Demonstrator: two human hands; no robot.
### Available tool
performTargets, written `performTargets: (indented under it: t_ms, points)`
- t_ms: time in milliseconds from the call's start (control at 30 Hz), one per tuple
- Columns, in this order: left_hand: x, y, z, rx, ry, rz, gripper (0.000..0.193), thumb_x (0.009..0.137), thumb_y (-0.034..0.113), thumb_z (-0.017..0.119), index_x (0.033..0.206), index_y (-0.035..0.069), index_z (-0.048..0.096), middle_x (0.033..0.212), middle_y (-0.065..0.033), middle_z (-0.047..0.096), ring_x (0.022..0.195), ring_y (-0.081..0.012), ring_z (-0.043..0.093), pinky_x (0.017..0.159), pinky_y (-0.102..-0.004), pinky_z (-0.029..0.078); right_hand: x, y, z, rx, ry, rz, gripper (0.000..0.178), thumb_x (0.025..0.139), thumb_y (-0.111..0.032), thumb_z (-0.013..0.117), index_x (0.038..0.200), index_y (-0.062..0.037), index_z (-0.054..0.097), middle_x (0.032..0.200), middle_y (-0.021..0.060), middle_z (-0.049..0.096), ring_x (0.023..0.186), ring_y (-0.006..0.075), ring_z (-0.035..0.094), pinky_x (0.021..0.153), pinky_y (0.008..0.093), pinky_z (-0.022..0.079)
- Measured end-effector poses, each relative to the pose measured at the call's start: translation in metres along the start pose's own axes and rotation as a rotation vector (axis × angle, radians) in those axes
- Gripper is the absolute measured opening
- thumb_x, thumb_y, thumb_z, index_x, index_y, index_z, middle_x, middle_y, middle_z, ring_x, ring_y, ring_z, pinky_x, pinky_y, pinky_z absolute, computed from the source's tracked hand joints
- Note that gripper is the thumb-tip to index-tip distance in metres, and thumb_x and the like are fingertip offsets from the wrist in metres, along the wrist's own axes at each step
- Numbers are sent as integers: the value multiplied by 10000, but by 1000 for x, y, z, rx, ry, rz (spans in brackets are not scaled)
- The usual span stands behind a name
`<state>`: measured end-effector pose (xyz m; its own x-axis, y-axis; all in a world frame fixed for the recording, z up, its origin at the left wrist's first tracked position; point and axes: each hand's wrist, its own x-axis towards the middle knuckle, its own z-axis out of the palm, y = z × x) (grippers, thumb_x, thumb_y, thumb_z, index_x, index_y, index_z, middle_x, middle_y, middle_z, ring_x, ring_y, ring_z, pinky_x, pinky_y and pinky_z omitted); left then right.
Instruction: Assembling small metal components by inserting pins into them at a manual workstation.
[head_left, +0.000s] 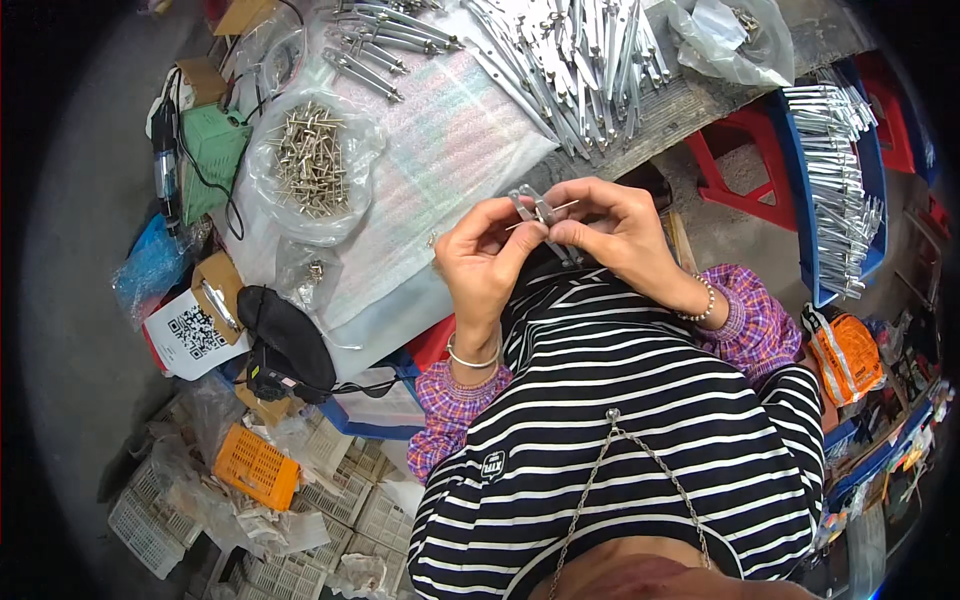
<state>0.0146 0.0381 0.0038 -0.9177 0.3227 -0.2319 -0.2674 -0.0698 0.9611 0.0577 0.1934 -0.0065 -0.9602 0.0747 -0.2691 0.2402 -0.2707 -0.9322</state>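
My left hand and my right hand meet in front of my body, just off the table's near edge. Between their fingertips is a slim metal fitting made of grey bars, its lower end showing below the thumbs. A thin pin pokes out beside my right fingers; whether it passes through the fitting is hidden. Both hands are closed in a pinch. To the left, a clear plastic bag holds many metal pins. Loose metal strips are heaped at the table's far side, beside assembled-looking fittings.
A blue bin of stacked metal fittings stands at the right, near red stools. Another clear bag lies on the table's far right. At the left are a power screwdriver, a green box and a black pouch.
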Motion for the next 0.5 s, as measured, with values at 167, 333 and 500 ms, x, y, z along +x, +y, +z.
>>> performTargets:
  t_ms: [167, 333, 500]
  points:
    - [-2, 7, 5, 9, 11, 12, 203, 737, -93, 632, 935, -82, 589, 843, -100, 637, 746, -121, 608, 680, -224, 496, 1, -9, -3, -147, -59, -86, 217, 752, 7, 648, 966, 15, 608, 822, 52, 605, 706, 64, 575, 587, 176, 464]
    - [-7, 7, 10, 110, 177, 155, 216, 732, -110, 611, 946, -87, 586, 852, -106, 625, 739, -129, 594, 667, -232, 492, 0, -3, -5, 40, 33, -40, 165, 773, -6, 638, 914, 32, 562, 777, 55, 589, 675, 93, 583, 576, 195, 469]
    - [0, 15, -33, -26, 315, 132, 173, 752, -54, 623, 923, -64, 595, 805, -72, 607, 690, -109, 582, 633, -211, 468, 19, -26, -30, 133, 169, -185, 150, 777, 7, 623, 908, 20, 552, 798, 47, 584, 682, 107, 584, 615, 220, 491]
